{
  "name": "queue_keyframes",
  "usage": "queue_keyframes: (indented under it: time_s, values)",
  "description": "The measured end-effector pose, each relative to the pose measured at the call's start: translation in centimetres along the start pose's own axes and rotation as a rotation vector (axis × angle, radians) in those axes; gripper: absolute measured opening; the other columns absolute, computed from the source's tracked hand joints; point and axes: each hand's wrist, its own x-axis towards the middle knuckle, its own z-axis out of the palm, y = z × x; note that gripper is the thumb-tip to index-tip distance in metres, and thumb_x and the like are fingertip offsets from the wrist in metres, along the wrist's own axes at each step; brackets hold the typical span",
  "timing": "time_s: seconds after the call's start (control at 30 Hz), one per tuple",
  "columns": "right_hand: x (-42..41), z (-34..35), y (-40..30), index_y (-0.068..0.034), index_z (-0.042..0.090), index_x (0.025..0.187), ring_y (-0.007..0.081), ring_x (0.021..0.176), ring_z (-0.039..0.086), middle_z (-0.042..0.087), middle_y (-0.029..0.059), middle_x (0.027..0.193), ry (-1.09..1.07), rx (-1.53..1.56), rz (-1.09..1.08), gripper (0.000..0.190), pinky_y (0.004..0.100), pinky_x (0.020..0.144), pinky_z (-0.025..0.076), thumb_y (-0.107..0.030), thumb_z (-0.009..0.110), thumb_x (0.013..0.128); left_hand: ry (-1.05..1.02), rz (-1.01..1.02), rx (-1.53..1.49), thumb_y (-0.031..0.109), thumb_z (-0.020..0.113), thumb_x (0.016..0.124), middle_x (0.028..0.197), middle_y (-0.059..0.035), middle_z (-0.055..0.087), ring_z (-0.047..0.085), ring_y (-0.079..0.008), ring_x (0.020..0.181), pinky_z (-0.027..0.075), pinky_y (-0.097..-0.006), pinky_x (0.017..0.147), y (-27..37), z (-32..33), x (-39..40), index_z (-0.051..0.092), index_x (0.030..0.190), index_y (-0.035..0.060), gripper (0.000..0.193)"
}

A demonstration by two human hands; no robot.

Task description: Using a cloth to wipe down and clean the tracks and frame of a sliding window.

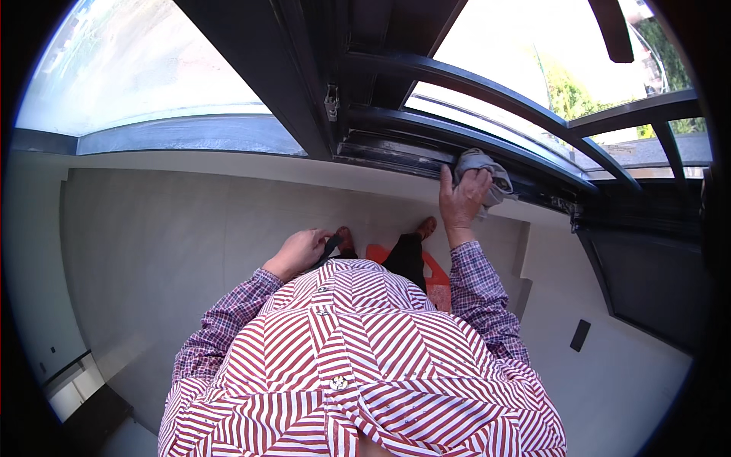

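Observation:
My right hand presses a crumpled grey cloth onto the dark lower track of a window frame. The thumb points up at the left of the cloth, and the fingers rest on it. My left hand is at my waist, its fingers closed on a narrow black strap or piece of dark fabric. Pale dust or scuffs show along the track, left of the cloth.
Dark window bars cross the upper right. A red plastic stool or step stands behind my legs. A dark panel and a black wall plate are at the right. A glass pane fills the upper left.

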Motion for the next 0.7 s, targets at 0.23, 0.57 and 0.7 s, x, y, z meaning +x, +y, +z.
queue_keyframes:
  time_s: [0.23,0.57,0.7]
  values:
    - [-1.0,1.0,-9.6,0.006,0.053,0.106,0.0422,0.11,0.039,0.045,0.0257,0.107,-0.045,0.159,-0.113,0.047,0.0517,0.096,0.03,-0.029,0.065,0.078,0.012,0.006,0.009,0.008,0.05,0.082,0.101,-0.0175,0.066,0.063,-0.0315,0.092,0.05,-0.039,0.08,0.8,-0.2,-0.1,0.059,0.118,0.0027,0.038]
    - [-0.7,2.4,-15.8,-0.002,0.061,0.104,0.0389,0.113,0.037,0.045,0.0202,0.111,-0.242,0.165,-0.226,0.039,0.0492,0.092,0.031,-0.014,0.067,0.067,-0.011,-0.12,0.004,0.006,0.049,0.081,0.102,-0.0172,0.065,0.063,-0.031,0.093,0.049,-0.0385,0.082,0.0,-0.3,-1.0,0.059,0.118,0.0026,0.038]
    - [0.1,2.6,-15.2,-0.002,0.063,0.098,0.0382,0.112,0.04,0.048,0.0188,0.109,-0.22,0.218,-0.296,0.032,0.0485,0.091,0.034,-0.01,0.066,0.067,0.026,-0.104,0.007,0.006,0.05,0.082,0.103,-0.0167,0.065,0.063,-0.0305,0.092,0.049,-0.0381,0.082,-1.0,0.2,-0.9,0.059,0.119,0.003,0.038]
